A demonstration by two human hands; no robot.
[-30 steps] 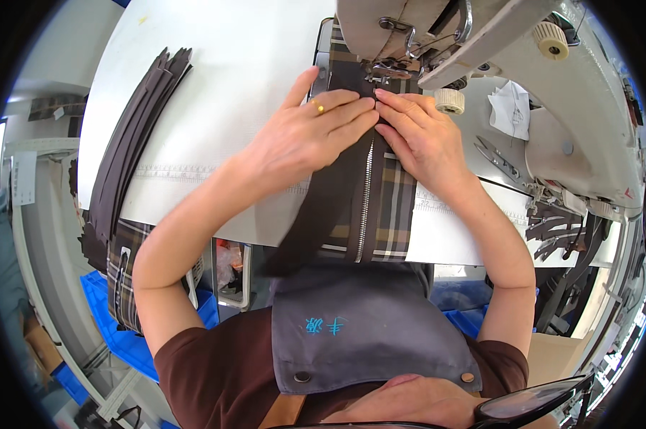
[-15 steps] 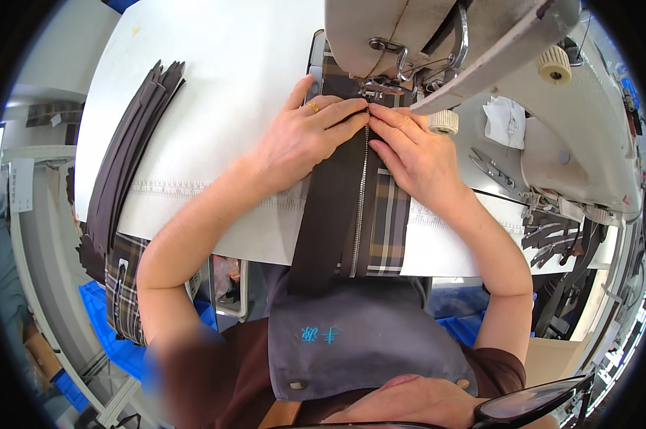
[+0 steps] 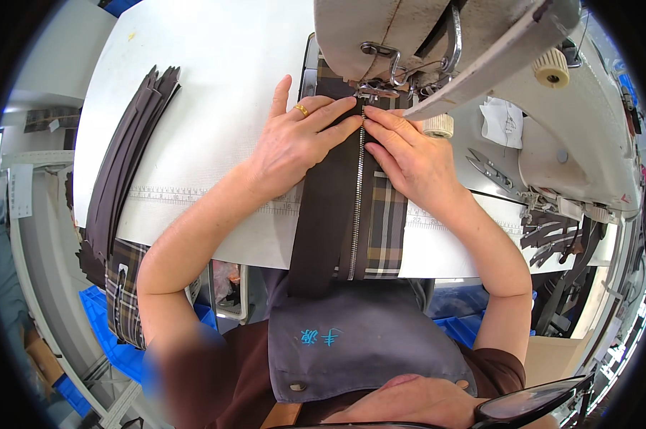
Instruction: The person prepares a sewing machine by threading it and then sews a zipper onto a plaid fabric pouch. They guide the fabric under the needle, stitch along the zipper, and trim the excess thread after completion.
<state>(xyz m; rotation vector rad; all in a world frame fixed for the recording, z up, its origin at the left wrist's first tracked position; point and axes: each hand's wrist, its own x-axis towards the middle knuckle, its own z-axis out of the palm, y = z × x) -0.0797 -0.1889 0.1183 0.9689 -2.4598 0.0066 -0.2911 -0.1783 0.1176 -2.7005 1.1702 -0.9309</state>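
A dark brown fabric strip (image 3: 327, 214) with a silver zipper (image 3: 356, 207) lies over a plaid fabric piece (image 3: 386, 229) on the white table (image 3: 216, 86). It runs up under the presser foot (image 3: 369, 93) of a sewing machine (image 3: 423, 36). My left hand (image 3: 294, 139), with a gold ring, lies flat on the brown strip just left of the zipper. My right hand (image 3: 409, 157) presses the fabric on the zipper's right side. The fingertips of both hands meet close to the foot.
A stack of dark brown strips (image 3: 123, 164) lies along the table's left part. Plaid pieces (image 3: 123, 293) hang off its left edge over blue crates (image 3: 108, 343). A cream thread spool (image 3: 550, 68), a paper tag (image 3: 503, 121) and dark cut pieces (image 3: 552, 236) sit at right.
The view has moved closer to the machine. The brown strip and plaid piece have fed further up under the presser foot, and both hands have followed, fingertips now nearer the foot.
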